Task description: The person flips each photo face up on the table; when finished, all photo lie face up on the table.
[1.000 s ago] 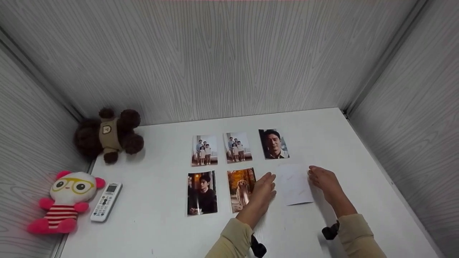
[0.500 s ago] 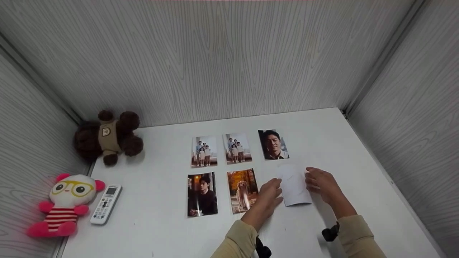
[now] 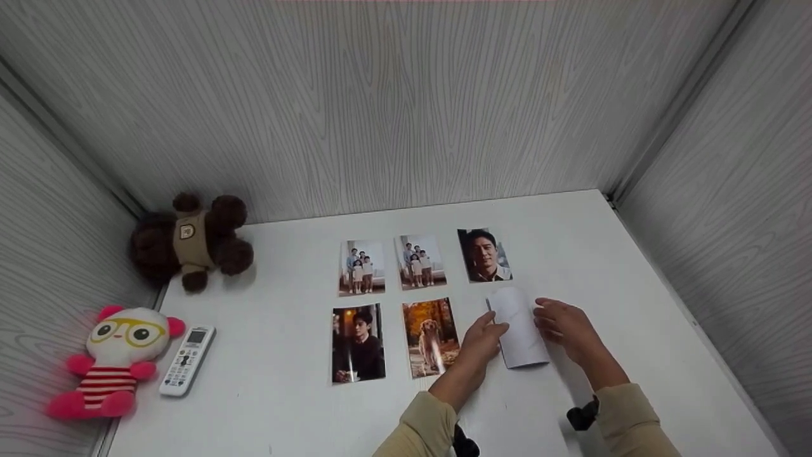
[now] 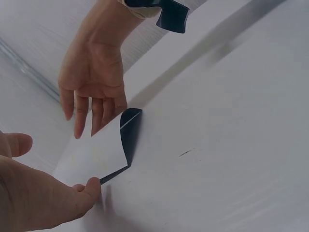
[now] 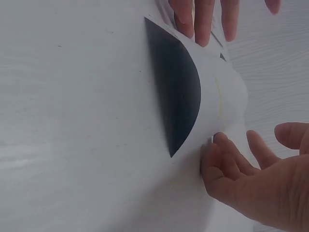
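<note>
A photo print (image 3: 519,331) lies with its white back up at the right end of the front row. It is bowed upward between the two hands, and its dark underside (image 5: 175,92) shows in the right wrist view. My left hand (image 3: 477,348) touches the left long edge with its fingertips, thumb raised apart from them in the left wrist view. On the opposite edge rest the fingertips of my right hand (image 3: 573,329). That hand (image 4: 94,67) hangs with nearly straight fingers in the left wrist view. The print's picture side is hidden.
A dog photo (image 3: 429,336) and a photo of a seated person (image 3: 358,346) lie to the left. Behind them are two family photos (image 3: 361,266) and a portrait (image 3: 484,255). A remote control (image 3: 188,362), pink plush toy (image 3: 120,362) and brown plush toy (image 3: 193,241) are far left.
My left hand has moved right and my right hand slightly left. Between them the print has gone from nearly flat to a bowed, narrower shape.
</note>
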Demonstrator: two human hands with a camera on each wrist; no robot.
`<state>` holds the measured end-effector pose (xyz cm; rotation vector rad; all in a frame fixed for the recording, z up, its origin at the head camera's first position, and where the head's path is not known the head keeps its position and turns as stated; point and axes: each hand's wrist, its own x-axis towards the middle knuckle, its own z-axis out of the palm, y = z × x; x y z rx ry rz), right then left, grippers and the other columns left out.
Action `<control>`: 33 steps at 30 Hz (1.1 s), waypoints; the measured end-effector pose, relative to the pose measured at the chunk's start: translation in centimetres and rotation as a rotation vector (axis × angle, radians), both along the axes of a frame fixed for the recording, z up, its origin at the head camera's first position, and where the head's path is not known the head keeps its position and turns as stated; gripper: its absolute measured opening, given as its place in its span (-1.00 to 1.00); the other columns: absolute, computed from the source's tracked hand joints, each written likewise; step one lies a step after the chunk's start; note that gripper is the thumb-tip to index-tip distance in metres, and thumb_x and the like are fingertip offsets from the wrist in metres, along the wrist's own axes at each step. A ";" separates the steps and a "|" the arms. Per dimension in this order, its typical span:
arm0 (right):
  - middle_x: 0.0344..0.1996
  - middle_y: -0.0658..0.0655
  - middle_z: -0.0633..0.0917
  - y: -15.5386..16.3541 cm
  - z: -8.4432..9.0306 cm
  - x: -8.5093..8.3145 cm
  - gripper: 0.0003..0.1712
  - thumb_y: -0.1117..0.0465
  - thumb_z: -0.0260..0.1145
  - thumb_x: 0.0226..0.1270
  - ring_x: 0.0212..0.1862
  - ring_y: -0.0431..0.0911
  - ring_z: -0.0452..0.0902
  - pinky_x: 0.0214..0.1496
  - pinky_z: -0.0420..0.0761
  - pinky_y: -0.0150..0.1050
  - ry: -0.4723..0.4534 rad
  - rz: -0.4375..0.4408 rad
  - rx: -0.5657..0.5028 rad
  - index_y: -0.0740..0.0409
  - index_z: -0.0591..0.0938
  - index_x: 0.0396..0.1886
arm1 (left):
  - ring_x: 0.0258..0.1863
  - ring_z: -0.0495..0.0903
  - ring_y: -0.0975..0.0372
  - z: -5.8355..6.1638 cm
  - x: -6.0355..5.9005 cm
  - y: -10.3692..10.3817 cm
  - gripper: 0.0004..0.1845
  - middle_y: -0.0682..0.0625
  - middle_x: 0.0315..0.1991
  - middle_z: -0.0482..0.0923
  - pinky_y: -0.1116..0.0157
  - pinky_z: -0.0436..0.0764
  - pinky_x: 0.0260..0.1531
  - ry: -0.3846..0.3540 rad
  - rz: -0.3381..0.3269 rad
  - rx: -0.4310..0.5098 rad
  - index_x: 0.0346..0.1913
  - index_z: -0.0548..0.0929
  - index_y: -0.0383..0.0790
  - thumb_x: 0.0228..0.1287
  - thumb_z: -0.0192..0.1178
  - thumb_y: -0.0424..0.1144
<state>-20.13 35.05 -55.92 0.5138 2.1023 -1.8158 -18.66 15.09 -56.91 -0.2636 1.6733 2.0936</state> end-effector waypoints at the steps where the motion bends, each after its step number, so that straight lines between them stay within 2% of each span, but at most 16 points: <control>1: 0.54 0.34 0.28 -0.1 0.1 0.0 -0.36 -0.04 -0.08 0.69 0.49 0.15 0.29 0.46 0.43 0.01 0.004 -0.003 -0.007 0.21 0.24 0.56 | 0.42 0.39 -0.10 0.1 0.0 0.0 -0.36 -0.34 0.41 0.39 -0.06 0.49 0.33 0.008 0.001 -0.009 0.47 0.35 -0.34 0.40 0.19 -0.19; 4: 0.55 0.32 0.26 -0.5 0.4 -0.1 -0.36 -0.04 -0.10 0.69 0.53 0.18 0.22 0.52 0.34 0.13 0.016 -0.015 -0.030 0.20 0.24 0.57 | 0.40 0.44 -0.07 0.5 0.0 -0.3 -0.42 -0.31 0.38 0.44 -0.03 0.52 0.31 0.060 0.008 -0.051 0.45 0.40 -0.27 0.43 0.16 -0.19; 6: 0.54 0.31 0.27 -0.9 0.6 -0.3 -0.37 -0.04 -0.10 0.70 0.53 0.16 0.24 0.51 0.35 0.12 0.026 -0.023 -0.040 0.19 0.24 0.56 | 0.38 0.46 -0.05 0.9 0.0 -0.6 -0.46 -0.28 0.38 0.46 0.01 0.53 0.31 0.116 0.011 -0.103 0.44 0.43 -0.21 0.45 0.14 -0.20; 10: 0.50 0.26 0.37 -1.7 1.3 -0.9 -0.45 0.06 -0.11 0.71 0.41 0.01 0.44 0.36 0.52 -0.12 0.048 -0.063 -0.071 0.17 0.31 0.54 | 0.33 0.53 -0.01 1.6 -0.5 -1.7 -0.52 -0.21 0.37 0.50 0.07 0.58 0.26 0.287 0.023 -0.234 0.39 0.51 -0.13 0.44 0.09 -0.31; 12: 0.45 0.24 0.45 -2.0 1.8 -1.2 -0.48 0.14 -0.11 0.70 0.33 -0.06 0.52 0.26 0.58 -0.26 0.076 -0.088 -0.111 0.19 0.33 0.52 | 0.28 0.58 -0.01 1.8 -0.8 -2.2 -0.52 -0.19 0.34 0.54 0.06 0.62 0.21 0.375 0.045 -0.274 0.36 0.55 -0.15 0.42 0.06 -0.39; 16: 0.18 0.05 0.67 -2.6 2.9 -1.4 -0.50 0.28 -0.12 0.68 0.27 -0.11 0.60 0.23 0.62 -0.36 0.135 -0.128 -0.256 0.27 0.31 0.51 | 0.21 0.61 -0.04 1.8 -1.2 -3.2 -0.44 -0.14 0.25 0.62 0.04 0.64 0.19 0.471 0.097 -0.323 0.31 0.60 -0.15 0.28 0.02 -0.55; 19: 0.02 -0.08 0.72 -3.0 3.6 -1.4 -0.50 0.33 -0.12 0.66 0.27 -0.09 0.61 0.31 0.58 -0.32 0.166 -0.152 -0.367 0.31 0.29 0.50 | 0.20 0.62 -0.03 1.8 -1.4 -3.7 -0.43 -0.08 0.23 0.65 0.06 0.64 0.19 0.484 0.131 -0.342 0.29 0.61 -0.11 0.26 0.06 -0.57; 22: 0.03 -0.06 0.72 -3.4 4.1 -1.3 -0.49 0.36 -0.10 0.65 0.25 -0.10 0.63 0.33 0.56 -0.31 0.195 -0.158 -0.440 0.31 0.26 0.51 | 0.19 0.65 0.05 1.7 -1.5 -4.1 -0.50 -0.03 0.20 0.68 0.14 0.67 0.15 0.488 0.184 -0.346 0.29 0.62 -0.09 0.33 0.16 -0.49; 26: 0.10 0.00 0.72 -3.9 4.4 -1.2 -0.50 0.38 -0.06 0.64 0.15 -0.13 0.69 0.27 0.61 -0.31 0.241 -0.151 -0.474 0.31 0.27 0.50 | 0.14 0.69 0.18 1.9 -1.9 -4.7 -0.59 0.05 0.11 0.74 0.24 0.70 0.07 0.478 0.249 -0.328 0.26 0.65 -0.05 0.38 0.25 -0.35; 33: 0.04 0.00 0.74 -4.5 4.6 -0.9 -0.49 0.36 0.09 0.59 0.05 -0.15 0.73 0.20 0.66 -0.29 0.303 -0.128 -0.455 0.36 0.32 0.45 | 0.07 0.70 0.28 2.3 -2.0 -5.6 -0.65 0.12 -0.01 0.78 0.27 0.68 0.05 0.466 0.291 -0.257 0.19 0.69 0.02 0.39 0.30 -0.26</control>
